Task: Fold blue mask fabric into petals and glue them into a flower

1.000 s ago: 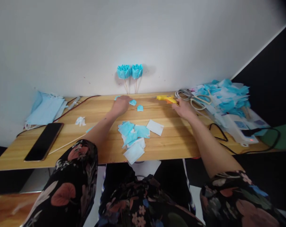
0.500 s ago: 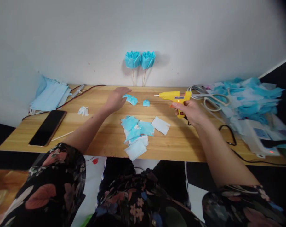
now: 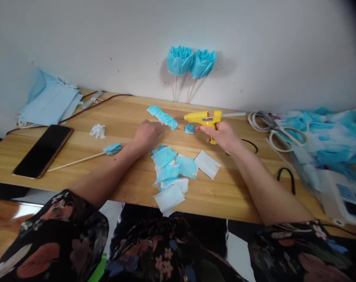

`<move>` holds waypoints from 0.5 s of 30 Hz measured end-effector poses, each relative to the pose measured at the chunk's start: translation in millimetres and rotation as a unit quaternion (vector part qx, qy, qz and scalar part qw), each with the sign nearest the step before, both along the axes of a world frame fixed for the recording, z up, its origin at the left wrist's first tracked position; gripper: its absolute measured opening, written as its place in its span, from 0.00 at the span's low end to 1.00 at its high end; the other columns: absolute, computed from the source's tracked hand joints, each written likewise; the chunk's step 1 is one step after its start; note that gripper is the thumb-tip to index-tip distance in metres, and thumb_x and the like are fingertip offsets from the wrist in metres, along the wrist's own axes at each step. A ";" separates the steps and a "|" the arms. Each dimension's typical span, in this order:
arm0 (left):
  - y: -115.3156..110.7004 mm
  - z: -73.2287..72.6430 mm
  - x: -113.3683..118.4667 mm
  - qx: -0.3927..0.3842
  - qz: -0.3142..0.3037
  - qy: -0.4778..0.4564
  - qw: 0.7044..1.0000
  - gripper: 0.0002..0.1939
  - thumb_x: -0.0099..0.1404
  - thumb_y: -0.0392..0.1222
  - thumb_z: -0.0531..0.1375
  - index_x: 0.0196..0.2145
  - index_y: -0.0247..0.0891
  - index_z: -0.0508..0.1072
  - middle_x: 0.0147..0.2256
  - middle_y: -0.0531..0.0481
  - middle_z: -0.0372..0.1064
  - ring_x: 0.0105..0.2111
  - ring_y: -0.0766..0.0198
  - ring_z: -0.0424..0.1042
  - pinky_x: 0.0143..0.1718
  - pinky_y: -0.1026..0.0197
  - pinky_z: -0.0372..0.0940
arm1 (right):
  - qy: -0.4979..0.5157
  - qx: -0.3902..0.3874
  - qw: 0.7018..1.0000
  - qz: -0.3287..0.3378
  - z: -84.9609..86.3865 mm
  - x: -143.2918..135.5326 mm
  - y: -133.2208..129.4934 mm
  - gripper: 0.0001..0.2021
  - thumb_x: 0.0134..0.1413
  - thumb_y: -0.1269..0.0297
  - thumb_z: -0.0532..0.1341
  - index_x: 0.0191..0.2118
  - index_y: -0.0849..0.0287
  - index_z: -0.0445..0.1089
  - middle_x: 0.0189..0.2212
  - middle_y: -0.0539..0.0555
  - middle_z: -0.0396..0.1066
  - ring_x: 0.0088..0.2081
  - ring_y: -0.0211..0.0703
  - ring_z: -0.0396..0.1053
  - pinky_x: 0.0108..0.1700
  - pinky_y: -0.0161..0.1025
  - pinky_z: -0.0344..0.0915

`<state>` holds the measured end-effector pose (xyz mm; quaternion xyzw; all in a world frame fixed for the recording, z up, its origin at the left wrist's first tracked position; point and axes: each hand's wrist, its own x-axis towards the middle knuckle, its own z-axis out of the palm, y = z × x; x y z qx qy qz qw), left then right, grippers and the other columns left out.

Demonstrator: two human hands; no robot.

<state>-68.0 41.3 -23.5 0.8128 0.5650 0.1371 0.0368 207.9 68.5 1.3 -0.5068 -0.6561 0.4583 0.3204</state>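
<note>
My right hand [image 3: 225, 136] is wrapped round the handle of a yellow hot glue gun [image 3: 203, 118], its nozzle pointing left. The nozzle tip hovers close to the right end of a row of small blue petals [image 3: 161, 115] lying on the table. My left hand [image 3: 150, 134] reaches in from the left, index finger stretched out against that same end of the row; its other fingers are partly hidden. A single blue petal [image 3: 189, 129] lies just below the gun's barrel. Nearer me is a pile of blue and white cut fabric pieces [image 3: 168, 166].
Two blue flowers [image 3: 189, 62] on sticks lean against the wall. Left are a phone [image 3: 44, 150], face masks [image 3: 50, 100], white scraps [image 3: 98, 131] and a stick with a blue bud [image 3: 112, 149]. Right are scissors [image 3: 284, 139], blue scraps [image 3: 333, 133] and a white power strip [image 3: 339, 196].
The glue gun has moved left, its nozzle now close to the petal row. My left hand has come down and right, its finger now at the row's right end. The view has shifted.
</note>
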 end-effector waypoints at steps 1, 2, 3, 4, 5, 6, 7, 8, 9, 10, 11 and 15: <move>1.2 -0.6 0.1 -0.004 -0.010 0.008 1.000 0.23 0.69 0.36 0.49 0.52 0.43 0.81 0.39 0.43 0.81 0.38 0.54 0.78 0.43 0.52 0.65 | -0.004 0.005 1.000 0.003 -5.4 0.9 0.1 0.15 0.54 0.51 0.66 0.41 0.56 0.78 0.45 0.58 0.81 0.46 0.51 0.77 0.27 0.36 0.71; 2.3 -1.2 0.3 -0.006 -0.019 0.017 1.000 0.23 0.69 0.36 0.49 0.51 0.43 0.82 0.37 0.43 0.81 0.37 0.54 0.77 0.42 0.53 0.65 | -0.010 0.010 1.000 0.006 -10.7 2.2 -0.5 0.16 0.55 0.50 0.65 0.41 0.56 0.78 0.45 0.58 0.81 0.45 0.51 0.77 0.28 0.37 0.72; 3.2 -1.7 0.7 -0.008 -0.024 0.026 0.999 0.23 0.69 0.36 0.50 0.50 0.42 0.82 0.36 0.43 0.80 0.35 0.54 0.77 0.41 0.53 0.65 | -0.021 0.017 1.000 0.008 -15.6 3.5 -1.6 0.17 0.57 0.49 0.63 0.41 0.57 0.78 0.44 0.58 0.81 0.44 0.51 0.77 0.28 0.37 0.72; 3.8 -2.0 1.0 -0.009 -0.028 0.032 0.999 0.22 0.68 0.36 0.50 0.48 0.41 0.82 0.34 0.43 0.79 0.35 0.54 0.76 0.40 0.53 0.64 | -0.035 0.025 0.999 0.010 -19.7 4.7 -3.2 0.18 0.58 0.48 0.62 0.41 0.57 0.78 0.43 0.58 0.81 0.42 0.50 0.77 0.29 0.38 0.72; 4.1 -2.2 1.3 -0.009 -0.029 0.036 0.999 0.22 0.68 0.36 0.50 0.47 0.40 0.82 0.33 0.43 0.78 0.34 0.54 0.76 0.40 0.53 0.64 | -0.051 0.033 0.998 0.013 -22.9 5.5 -5.0 0.19 0.59 0.47 0.61 0.41 0.57 0.78 0.43 0.58 0.81 0.41 0.49 0.77 0.29 0.39 0.72; 4.0 -2.2 1.6 -0.009 -0.030 0.037 0.999 0.21 0.68 0.36 0.50 0.46 0.40 0.82 0.32 0.43 0.78 0.34 0.55 0.76 0.40 0.53 0.64 | -0.068 0.044 0.997 0.016 -25.1 5.8 -6.8 0.19 0.61 0.46 0.60 0.40 0.57 0.79 0.43 0.58 0.80 0.40 0.49 0.77 0.30 0.40 0.72; 3.6 -2.0 1.9 -0.008 -0.033 0.035 0.999 0.20 0.68 0.36 0.50 0.45 0.40 0.82 0.32 0.43 0.78 0.34 0.55 0.76 0.40 0.53 0.64 | -0.085 0.054 0.995 0.021 -26.3 5.7 -8.4 0.19 0.61 0.46 0.59 0.40 0.56 0.79 0.44 0.58 0.80 0.40 0.49 0.77 0.32 0.41 0.73; 3.0 -1.7 2.3 -0.005 -0.037 0.031 0.999 0.20 0.68 0.36 0.50 0.45 0.40 0.82 0.32 0.43 0.77 0.34 0.55 0.76 0.40 0.53 0.64 | -0.101 0.063 0.993 0.026 -26.6 5.0 -9.8 0.19 0.62 0.46 0.59 0.40 0.56 0.79 0.45 0.58 0.80 0.40 0.50 0.77 0.35 0.43 0.73; 2.3 -1.4 2.6 -0.003 -0.041 0.028 0.999 0.20 0.68 0.36 0.51 0.45 0.40 0.82 0.32 0.44 0.77 0.33 0.56 0.75 0.40 0.53 0.64 | -0.115 0.071 0.990 0.032 -26.3 4.0 -10.9 0.19 0.62 0.46 0.59 0.40 0.55 0.79 0.46 0.58 0.80 0.41 0.50 0.77 0.37 0.45 0.74; 1.7 -1.1 3.0 -0.002 -0.042 0.025 0.999 0.20 0.69 0.36 0.50 0.44 0.40 0.82 0.32 0.44 0.77 0.33 0.56 0.75 0.40 0.53 0.64 | -0.126 0.077 0.988 0.036 -25.7 2.9 -11.7 0.19 0.63 0.46 0.58 0.39 0.54 0.79 0.47 0.58 0.80 0.42 0.51 0.77 0.41 0.47 0.75; 1.1 -1.0 3.3 -0.002 -0.041 0.024 0.999 0.19 0.69 0.35 0.50 0.44 0.40 0.82 0.32 0.43 0.77 0.33 0.56 0.75 0.39 0.53 0.64 | -0.135 0.084 0.987 0.038 -24.8 1.7 -12.2 0.18 0.63 0.46 0.58 0.38 0.54 0.79 0.46 0.57 0.80 0.43 0.52 0.77 0.44 0.49 0.75; 0.8 -2.6 3.6 0.004 -0.043 0.018 0.999 0.18 0.68 0.35 0.51 0.41 0.40 0.82 0.32 0.44 0.78 0.32 0.57 0.75 0.39 0.53 0.64 | -0.142 0.116 0.982 0.050 -23.0 -0.8 -12.1 0.16 0.64 0.49 0.58 0.37 0.52 0.78 0.45 0.57 0.80 0.54 0.56 0.75 0.59 0.55 0.69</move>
